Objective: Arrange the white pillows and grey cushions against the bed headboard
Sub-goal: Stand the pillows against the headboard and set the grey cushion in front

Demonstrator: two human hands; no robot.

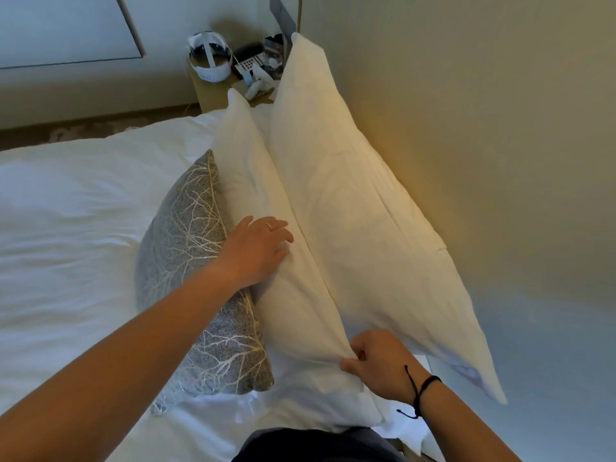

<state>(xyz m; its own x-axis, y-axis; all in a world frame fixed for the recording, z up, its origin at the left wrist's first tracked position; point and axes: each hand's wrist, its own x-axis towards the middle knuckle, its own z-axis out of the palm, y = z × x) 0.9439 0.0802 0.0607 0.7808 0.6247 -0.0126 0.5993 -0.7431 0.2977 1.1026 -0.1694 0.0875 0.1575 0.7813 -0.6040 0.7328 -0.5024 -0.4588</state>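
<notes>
Two white pillows stand on edge along the beige headboard (pixel 483 145). The rear pillow (pixel 360 208) leans on the headboard. The front pillow (pixel 260 181) stands against it. A grey cushion (pixel 180 241) with a pale branch pattern leans on the front pillow. My left hand (pixel 256 251) lies flat with straight fingers on the front pillow's top edge. My right hand (pixel 380 365) pinches the near corner of the front pillow. It wears a black cord at the wrist.
The white duvet (pixel 66 228) covers the bed to the left. A bedside table (pixel 213 91) at the far end carries a white headset (pixel 210 60), a remote and small items. My dark clothing shows at the bottom edge.
</notes>
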